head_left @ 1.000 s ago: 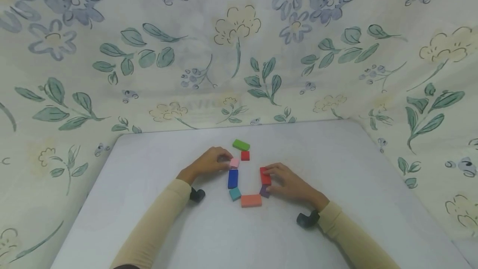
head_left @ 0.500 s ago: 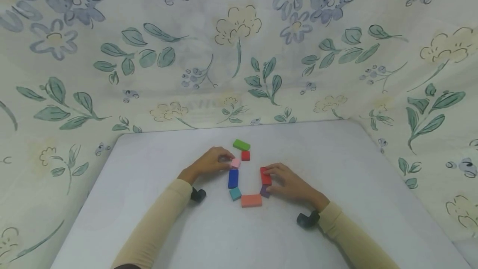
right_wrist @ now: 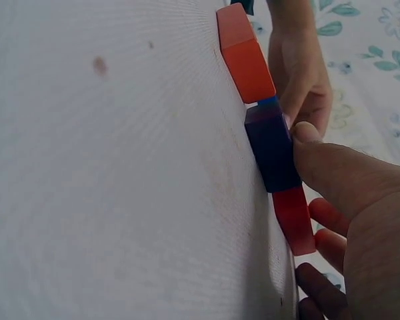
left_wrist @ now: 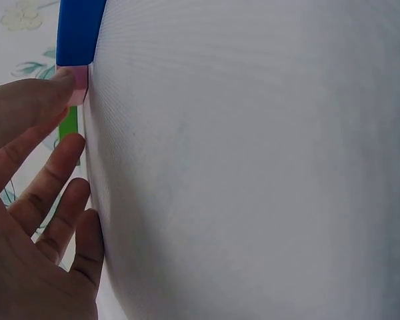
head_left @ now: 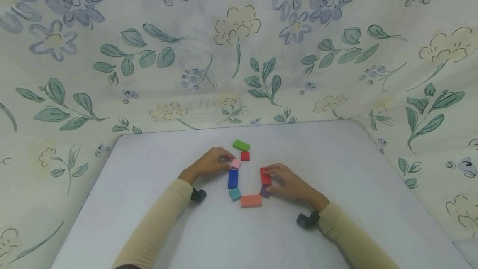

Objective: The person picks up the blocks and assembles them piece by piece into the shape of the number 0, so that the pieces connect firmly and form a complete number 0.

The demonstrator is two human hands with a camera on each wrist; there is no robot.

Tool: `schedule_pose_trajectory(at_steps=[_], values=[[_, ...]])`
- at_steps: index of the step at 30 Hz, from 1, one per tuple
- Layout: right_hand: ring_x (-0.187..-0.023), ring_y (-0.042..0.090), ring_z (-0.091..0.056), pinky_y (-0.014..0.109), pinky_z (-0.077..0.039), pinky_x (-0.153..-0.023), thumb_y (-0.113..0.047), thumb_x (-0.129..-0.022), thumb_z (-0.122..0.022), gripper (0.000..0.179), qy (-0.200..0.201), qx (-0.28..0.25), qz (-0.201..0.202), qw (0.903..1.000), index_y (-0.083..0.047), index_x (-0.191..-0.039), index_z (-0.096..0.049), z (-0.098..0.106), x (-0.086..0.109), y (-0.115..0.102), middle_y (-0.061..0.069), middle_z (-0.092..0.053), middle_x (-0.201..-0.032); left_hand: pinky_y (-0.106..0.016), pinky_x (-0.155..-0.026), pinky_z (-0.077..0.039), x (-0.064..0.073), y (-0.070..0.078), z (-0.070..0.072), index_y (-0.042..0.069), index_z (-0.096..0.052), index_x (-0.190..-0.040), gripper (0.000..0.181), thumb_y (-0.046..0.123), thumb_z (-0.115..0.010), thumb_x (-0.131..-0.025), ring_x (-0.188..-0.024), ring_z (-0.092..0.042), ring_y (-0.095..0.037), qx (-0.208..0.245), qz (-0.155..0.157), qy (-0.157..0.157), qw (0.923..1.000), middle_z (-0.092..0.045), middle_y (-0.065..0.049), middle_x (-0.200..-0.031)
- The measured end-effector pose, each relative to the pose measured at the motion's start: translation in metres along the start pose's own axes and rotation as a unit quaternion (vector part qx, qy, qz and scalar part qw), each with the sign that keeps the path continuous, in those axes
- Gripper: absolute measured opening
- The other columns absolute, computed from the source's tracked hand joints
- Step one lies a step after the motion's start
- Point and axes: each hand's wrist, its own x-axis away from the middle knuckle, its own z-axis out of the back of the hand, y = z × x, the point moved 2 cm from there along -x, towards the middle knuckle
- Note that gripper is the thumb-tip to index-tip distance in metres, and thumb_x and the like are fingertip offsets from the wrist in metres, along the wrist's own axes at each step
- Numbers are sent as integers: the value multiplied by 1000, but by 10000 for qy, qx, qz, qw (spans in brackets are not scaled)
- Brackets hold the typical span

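In the head view, my left hand (head_left: 213, 162) pinches a small pink block (head_left: 235, 163) between thumb and index finger, its other fingers spread apart in the left wrist view. The pink block touches the far end of a blue block (head_left: 233, 179). My right hand (head_left: 289, 182) rests on two blocks at the right: the thumb touches a purple block (right_wrist: 273, 148), and the fingers lie on a long red block (head_left: 265, 176). A small red block (head_left: 245, 155) lies just beyond the pink one, and a green block (head_left: 241, 145) lies farther back.
A teal block (head_left: 235, 194) and an orange-pink block (head_left: 251, 201) form the near part of a U-shaped row on the white table (head_left: 179, 235). A floral cloth (head_left: 209, 107) hangs behind the table and along its sides.
My left hand has nudged the pink block slightly to the right and turned it, bringing it closer to the small red block. My right hand has stayed in place.
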Motion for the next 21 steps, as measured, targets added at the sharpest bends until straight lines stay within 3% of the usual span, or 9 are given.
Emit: schedule_pose_trajectory(at_steps=[21], values=[[-140, 18, -43, 43, -47, -109, -35, -88, -75, 50, -16, 63, 69, 10000, -27, -135, -58, 1, 0, -1, -7, -49, -146, -50, -107, -44, 0, -2, 0, 19, -72, -121, 32, 26, -74, -90, -122, -55, -26, 69, -51, 38, 10000, -67, -2, -119]])
